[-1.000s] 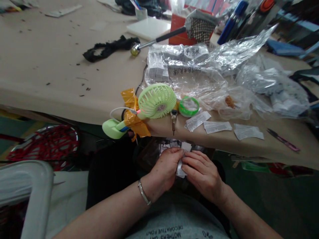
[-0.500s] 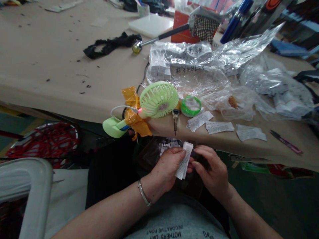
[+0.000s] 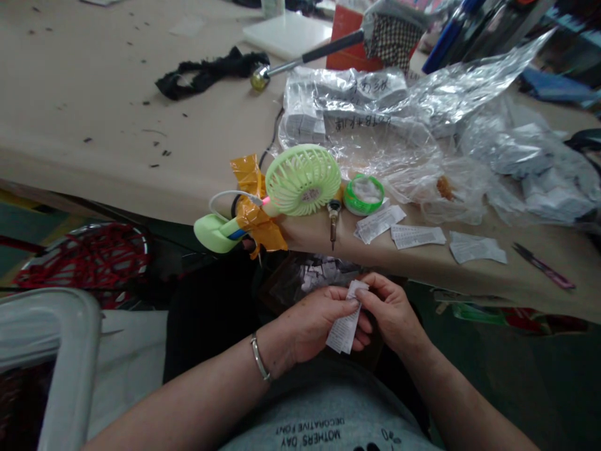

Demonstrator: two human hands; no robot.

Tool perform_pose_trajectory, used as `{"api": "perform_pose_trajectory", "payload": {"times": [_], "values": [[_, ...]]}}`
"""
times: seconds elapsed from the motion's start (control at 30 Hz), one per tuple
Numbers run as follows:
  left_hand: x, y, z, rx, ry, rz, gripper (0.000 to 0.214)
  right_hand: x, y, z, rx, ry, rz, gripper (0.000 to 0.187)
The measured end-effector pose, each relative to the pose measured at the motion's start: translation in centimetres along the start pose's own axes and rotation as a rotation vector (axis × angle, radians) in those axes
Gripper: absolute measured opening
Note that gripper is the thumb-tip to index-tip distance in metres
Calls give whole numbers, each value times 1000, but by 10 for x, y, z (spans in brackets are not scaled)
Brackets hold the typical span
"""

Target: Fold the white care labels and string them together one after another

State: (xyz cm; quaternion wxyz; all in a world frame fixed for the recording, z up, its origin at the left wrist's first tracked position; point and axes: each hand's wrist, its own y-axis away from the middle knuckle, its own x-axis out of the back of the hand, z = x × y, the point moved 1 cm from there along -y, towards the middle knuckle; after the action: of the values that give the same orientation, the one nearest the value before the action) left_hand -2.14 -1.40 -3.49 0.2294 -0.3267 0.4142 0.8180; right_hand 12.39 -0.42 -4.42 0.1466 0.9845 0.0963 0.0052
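Over my lap, my left hand grips a few white printed labels between thumb and fingers. My right hand pinches the top end of the same labels, thumb on their face. On the table edge just ahead lie small groups of similar labels: one pile by a green round tub with white stuffing, a second group, and a third group. Below the edge, a clear bag holds many cut label pieces.
A light green fan is taped to the table edge, a soldering iron tip jutting out beside it. Pink-handled tweezers lie at right. Behind are plastic bags, a hammer-like tool and a black cloth strip.
My right hand has moved left and closed on the top end of the labels, where before its fingers were apart beside them. The labels sit slightly lower in view.
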Motion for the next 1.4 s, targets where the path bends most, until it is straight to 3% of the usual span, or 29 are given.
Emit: {"api": "perform_pose_trajectory", "payload": {"times": [0.2, 0.33, 0.4, 0.47, 0.6, 0.7, 0.87, 0.93, 1.03, 1.27, 1.4], "values": [[6, 3, 1, 11, 39, -110, 21, 3, -1, 3, -4, -31, -57, 12], [7, 5, -1, 23, 11, -208, 26, 8, -6, 8, -103, -190, -317, 44], [6, 5, -2, 27, -21, -209, 26, 8, -8, 8, -124, -245, -441, 43], [4, 6, -4, 18, -55, -182, 26, 6, -9, 6, -143, -303, -486, 33], [1, 6, -5, -9, -99, -124, 27, -1, -8, 6, -174, -351, -439, 20], [1, 6, -4, -30, -116, -115, 27, -1, -6, 8, -121, -251, -371, 26], [2, 7, -2, -47, -76, -28, 22, 8, 1, -1, 279, 280, -108, 35], [3, 8, -1, -48, -70, 5, 22, 10, 4, -8, 443, 504, -64, 36], [3, 8, -1, -58, -67, 33, 21, 7, 7, -15, 562, 706, -60, 36], [6, 8, -3, -74, -64, 28, 20, 0, 7, -13, 578, 752, -56, 31], [6, 9, -3, -90, -51, 46, 23, -1, 5, -12, 408, 514, -15, 36]]}}
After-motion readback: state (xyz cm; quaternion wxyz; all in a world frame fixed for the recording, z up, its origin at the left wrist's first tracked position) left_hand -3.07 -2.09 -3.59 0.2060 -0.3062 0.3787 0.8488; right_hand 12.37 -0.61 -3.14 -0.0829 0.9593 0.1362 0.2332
